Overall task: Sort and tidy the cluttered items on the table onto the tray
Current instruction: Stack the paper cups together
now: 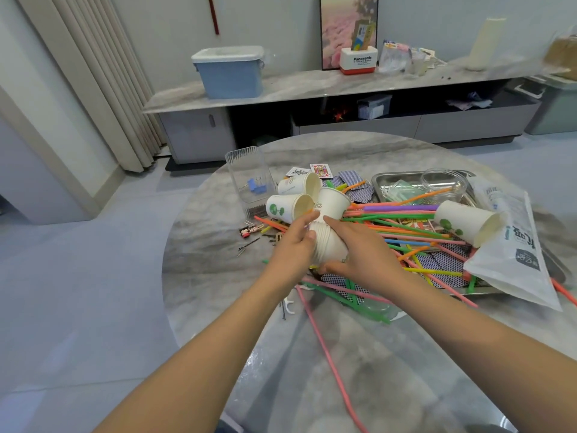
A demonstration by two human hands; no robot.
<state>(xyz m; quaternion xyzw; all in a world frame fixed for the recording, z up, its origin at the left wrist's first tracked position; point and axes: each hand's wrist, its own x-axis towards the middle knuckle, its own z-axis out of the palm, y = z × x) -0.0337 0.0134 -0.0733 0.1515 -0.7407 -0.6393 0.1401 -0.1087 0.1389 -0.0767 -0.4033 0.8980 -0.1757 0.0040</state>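
Both hands on the cup stack [327, 242], held above the worktop [390, 364] near its middle. Left hand [292, 250] grips the stack's left side, fingers curled round it, thumb across the nested rims. Right hand [363, 254] grips the right side, index finger up along the stack, thumb under its lower end. Stack is tilted, top cup's mouth facing up and away.

Two loose cups [293, 200] lie on their sides just beyond the stack, mouths facing right. Another cup [466, 221] lies on its side over the tray [384, 179], mouth to the right. Straws [402, 228] are strewn in a heap across the tray's near edge and the worktop; one pink straw [331, 364] runs down toward the camera. Playing cards [346, 178] are scattered behind the cups and under the straws. White plastic bag [512, 254] drapes over the tray's right side. Clear jar [443, 182] sits in the tray's far part. Clear bin [249, 176] with a blue binder clip stands left of the cups. Hairpins [249, 245] lie on the worktop left of the hands.
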